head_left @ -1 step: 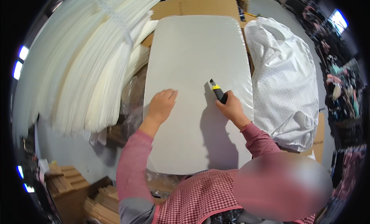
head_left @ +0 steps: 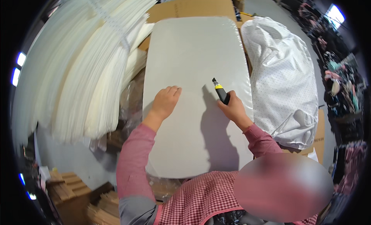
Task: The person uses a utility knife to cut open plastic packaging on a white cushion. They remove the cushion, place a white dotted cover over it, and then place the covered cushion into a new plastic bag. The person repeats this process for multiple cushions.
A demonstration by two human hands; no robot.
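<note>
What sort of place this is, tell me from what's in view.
Likely a packing area in a warehouse or workshop: a large bundle of white sheets, brown cardboard and a black-and-yellow utility knife suggest it.

Brown cardboard [head_left: 193, 8] carries a pale slab [head_left: 193, 51] and dotted white cloth [head_left: 284, 80].

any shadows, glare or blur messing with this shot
In the head view, a dark shadow falls on the slab, left of the right hand holding the cutter; same view, glints run down the slab's right edge, a bright light glares upper right, and a blurred oval hides part of the lower right.
</note>
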